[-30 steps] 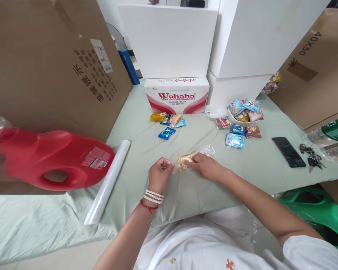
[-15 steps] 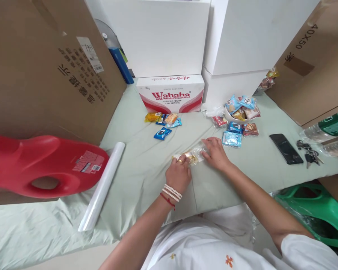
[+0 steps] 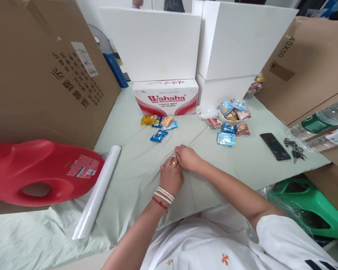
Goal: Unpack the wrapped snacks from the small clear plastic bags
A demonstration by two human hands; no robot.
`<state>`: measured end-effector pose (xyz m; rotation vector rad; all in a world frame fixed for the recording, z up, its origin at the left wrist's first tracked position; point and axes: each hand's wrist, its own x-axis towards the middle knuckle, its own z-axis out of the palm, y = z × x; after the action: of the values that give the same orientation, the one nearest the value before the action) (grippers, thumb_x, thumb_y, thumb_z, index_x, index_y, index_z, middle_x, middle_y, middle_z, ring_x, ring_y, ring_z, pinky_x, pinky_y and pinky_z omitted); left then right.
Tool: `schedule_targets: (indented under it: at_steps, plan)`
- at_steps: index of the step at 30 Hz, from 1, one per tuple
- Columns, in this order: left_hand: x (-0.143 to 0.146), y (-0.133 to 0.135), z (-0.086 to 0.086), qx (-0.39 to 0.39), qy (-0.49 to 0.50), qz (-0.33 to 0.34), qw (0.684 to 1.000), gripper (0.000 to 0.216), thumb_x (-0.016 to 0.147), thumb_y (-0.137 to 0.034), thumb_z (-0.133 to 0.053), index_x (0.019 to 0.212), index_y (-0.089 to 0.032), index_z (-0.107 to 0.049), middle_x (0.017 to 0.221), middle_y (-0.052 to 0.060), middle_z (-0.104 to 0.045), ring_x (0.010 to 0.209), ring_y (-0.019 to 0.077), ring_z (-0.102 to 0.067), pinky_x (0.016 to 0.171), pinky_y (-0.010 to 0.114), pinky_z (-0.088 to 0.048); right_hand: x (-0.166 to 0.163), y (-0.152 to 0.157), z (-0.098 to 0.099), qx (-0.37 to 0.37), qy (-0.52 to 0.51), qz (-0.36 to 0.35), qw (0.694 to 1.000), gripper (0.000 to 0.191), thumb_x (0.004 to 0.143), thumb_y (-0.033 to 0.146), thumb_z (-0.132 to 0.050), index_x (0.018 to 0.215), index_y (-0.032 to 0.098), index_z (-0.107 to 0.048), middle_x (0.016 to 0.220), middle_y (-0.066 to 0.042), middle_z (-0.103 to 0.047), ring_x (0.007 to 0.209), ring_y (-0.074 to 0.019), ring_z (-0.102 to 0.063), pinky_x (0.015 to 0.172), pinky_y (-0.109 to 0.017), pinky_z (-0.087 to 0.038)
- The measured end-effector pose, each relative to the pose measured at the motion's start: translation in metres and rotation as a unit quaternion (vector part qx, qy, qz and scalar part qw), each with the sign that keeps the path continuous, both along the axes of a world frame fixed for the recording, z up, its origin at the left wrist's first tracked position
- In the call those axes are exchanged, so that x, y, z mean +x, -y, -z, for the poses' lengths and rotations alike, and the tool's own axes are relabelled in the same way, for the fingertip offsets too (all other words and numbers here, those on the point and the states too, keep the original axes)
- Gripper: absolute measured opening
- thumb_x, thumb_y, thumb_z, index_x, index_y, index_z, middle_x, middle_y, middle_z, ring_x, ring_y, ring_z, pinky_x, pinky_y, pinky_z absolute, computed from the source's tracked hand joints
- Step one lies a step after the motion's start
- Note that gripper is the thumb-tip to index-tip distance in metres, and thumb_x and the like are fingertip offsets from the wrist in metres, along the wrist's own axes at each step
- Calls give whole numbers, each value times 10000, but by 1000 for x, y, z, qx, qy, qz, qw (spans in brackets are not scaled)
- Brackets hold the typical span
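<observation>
My left hand (image 3: 171,173), with a ring and a beaded bracelet, is closed over the green cloth. Against it, my right hand (image 3: 187,157) is closed too, fingertips pinched together by the left fingers. Only a small pale bit of the clear plastic packet (image 3: 174,156) shows between them; the rest is hidden under the hands. Beyond them lie a blue snack packet (image 3: 159,135), a yellow one (image 3: 149,120) and an orange one (image 3: 167,121). To the right are a light blue packet (image 3: 225,139), a brown packet (image 3: 242,129) and a bowl (image 3: 239,122) heaped with wrapped snacks.
A Wahaha carton (image 3: 166,98) stands at the back below white boxes (image 3: 157,45). Left are a red jug (image 3: 59,168), a plastic film roll (image 3: 98,195) and a cardboard box (image 3: 45,75). Right are a phone (image 3: 275,146), keys (image 3: 298,152), bottles (image 3: 315,122) and a green jug (image 3: 312,206).
My right hand has moved left to meet my left hand. The plastic packet, stretched between them before, is now mostly covered. The camera view has shifted slightly.
</observation>
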<state>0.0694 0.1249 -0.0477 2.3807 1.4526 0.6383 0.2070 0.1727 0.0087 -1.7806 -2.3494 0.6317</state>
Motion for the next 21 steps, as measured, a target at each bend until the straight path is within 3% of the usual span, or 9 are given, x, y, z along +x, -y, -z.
schedule_targets:
  at_steps: [3,6,8,11,14,18,21]
  plan:
    - [-22,0,12,-28,147,15,989,510,718,-68,-514,1140,-202,-767,1392,112,-674,1329,283,-594,1130,478,-486,-7,18,14,48,-7,-28,998,292,1077,304,-407,1114,137,-645,1132,-143,-621,950,-215,-606,836,-302,-449]
    - [-36,11,23,-49,267,-45,961,294,801,-151,-502,802,-233,-785,1295,62,-730,1192,239,-684,1066,430,-542,-7,38,24,115,5,-32,993,421,1054,492,-463,1180,121,-618,1153,-164,-584,1073,-283,-549,942,-386,-454]
    - [-40,18,26,-54,307,-84,946,271,817,-193,-514,667,-231,-737,1168,58,-767,1082,227,-718,1001,412,-570,-8,49,29,138,18,-20,990,504,1015,563,-509,1248,123,-590,1172,-174,-575,1110,-320,-516,961,-437,-458]
    - [-42,18,23,-34,343,-135,929,231,774,-172,-518,727,-230,-736,1035,49,-770,991,210,-718,949,388,-569,-13,56,40,139,39,0,989,549,964,514,-621,1379,165,-533,1273,-188,-569,1143,-350,-488,958,-485,-471]
    - [-43,6,16,-13,359,-176,917,213,777,-170,-523,790,-227,-728,932,31,-751,935,198,-699,907,355,-553,-9,58,50,140,34,18,989,489,987,313,-590,1455,208,-498,1383,-184,-555,1179,-340,-487,982,-487,-478]
    - [-36,-15,11,-24,379,-173,909,209,817,-202,-512,752,-221,-709,832,16,-727,857,180,-679,828,309,-533,37,46,44,162,-74,108,978,415,1017,202,-444,1425,201,-519,1359,-154,-610,1202,-276,-542,1046,-434,-481]
    - [-28,-23,14,-48,376,-157,912,223,799,-193,-496,717,-220,-702,774,8,-706,784,168,-653,764,291,-513,98,18,25,121,-151,238,952,388,1009,265,-471,1386,194,-525,1226,-120,-684,1034,-241,-647,931,-399,-547]
